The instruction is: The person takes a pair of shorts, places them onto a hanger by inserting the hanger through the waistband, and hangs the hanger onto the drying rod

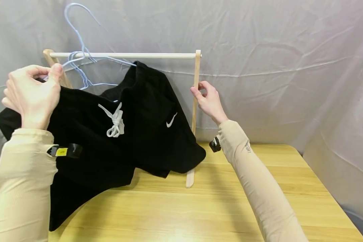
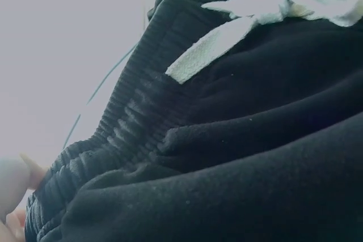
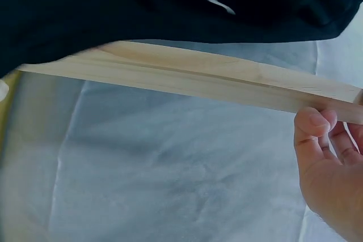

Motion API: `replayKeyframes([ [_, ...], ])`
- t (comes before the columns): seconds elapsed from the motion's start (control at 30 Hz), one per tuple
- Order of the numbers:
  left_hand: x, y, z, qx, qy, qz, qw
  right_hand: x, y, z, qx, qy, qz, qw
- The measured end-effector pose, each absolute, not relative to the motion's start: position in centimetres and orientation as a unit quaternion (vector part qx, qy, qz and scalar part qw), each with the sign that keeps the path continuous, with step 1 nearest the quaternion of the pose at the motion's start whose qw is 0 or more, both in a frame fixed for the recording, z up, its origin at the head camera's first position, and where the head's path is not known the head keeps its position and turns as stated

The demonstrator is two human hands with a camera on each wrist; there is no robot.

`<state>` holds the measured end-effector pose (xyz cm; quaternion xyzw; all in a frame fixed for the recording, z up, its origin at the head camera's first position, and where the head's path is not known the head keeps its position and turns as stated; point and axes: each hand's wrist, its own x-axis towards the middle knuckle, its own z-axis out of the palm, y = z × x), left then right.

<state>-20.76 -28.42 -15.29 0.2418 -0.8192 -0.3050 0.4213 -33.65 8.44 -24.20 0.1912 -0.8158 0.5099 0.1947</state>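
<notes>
A pair of black shorts [image 1: 157, 101] with a white tied drawstring [image 1: 116, 122] and a white swoosh hangs on a light-blue clothes hanger [image 1: 78, 33]. My left hand [image 1: 33, 90] pinches the hanger near its left end, beside the waistband [image 2: 122, 111]. That hanger's hook stands up above the white bar [image 1: 145, 55] of a wooden rack. With thumb and fingers, my right hand [image 1: 210, 102] holds the rack's right upright [image 1: 196, 74]. The right wrist view shows the thumb against the upright's edge [image 3: 198, 80]. The shorts cover part of the rack.
A second light-blue hanger [image 1: 84, 79] hangs from the bar behind the shorts. The rack stands on a wood-grain table [image 1: 157, 208], its right foot [image 1: 190, 178] showing below the shorts. Grey cloth [image 1: 275, 60] covers the background.
</notes>
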Motion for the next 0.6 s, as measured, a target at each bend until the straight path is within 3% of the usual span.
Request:
replayKeyframes([
  [0.4, -20.8, -29.2, -15.7, 0.288, -0.767, -0.315, 0.479, -33.6, 8.0, -24.1, 0.193, -0.8, 0.54, 0.174],
  [0.6, -21.3, -28.7, -16.3, 0.277, -0.786, -0.322, 0.45, -33.5, 8.0, -24.1, 0.19, -0.804, 0.536, 0.174],
])
